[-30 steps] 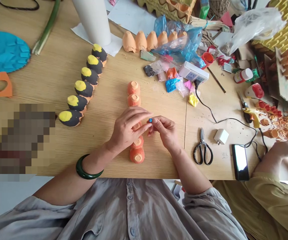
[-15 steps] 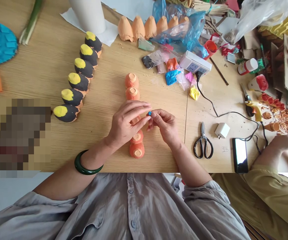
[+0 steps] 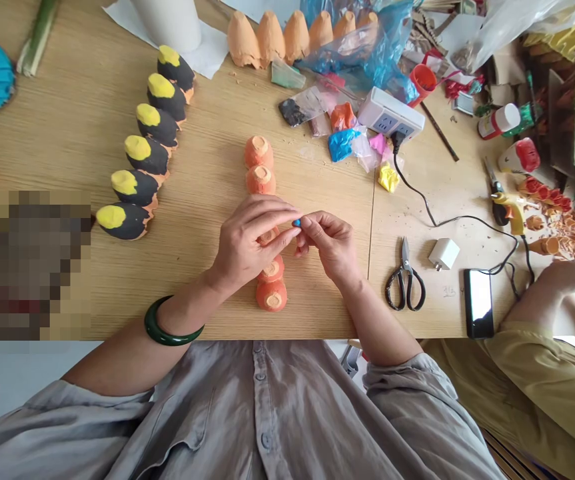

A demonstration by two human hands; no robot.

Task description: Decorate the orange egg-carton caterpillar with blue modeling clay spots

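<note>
A small blue piece [image 3: 296,223] sits between the fingertips of my two hands. My right hand [image 3: 328,241] pinches it between thumb and forefinger. My left hand [image 3: 253,235], with a dark green bangle on the wrist, reaches the piece with its fingertips, its thumb below and its long fingers above. Under my left hand runs a column of orange-painted carton cups [image 3: 271,295], partly hidden by it. Further left stands a slanting row of black cups with yellow tops [image 3: 148,156].
Bags of coloured clay [image 3: 341,145] and a white power strip [image 3: 390,115] lie beyond my right hand. Scissors [image 3: 405,277], a white adapter [image 3: 444,254] and a phone [image 3: 479,303] are to the right. Another person's arm [image 3: 547,290] rests at the right edge.
The whole view has shifted slightly, with table objects appearing a little higher and the left ones further left. My hands keep nearly the same pose around the blue piece.
</note>
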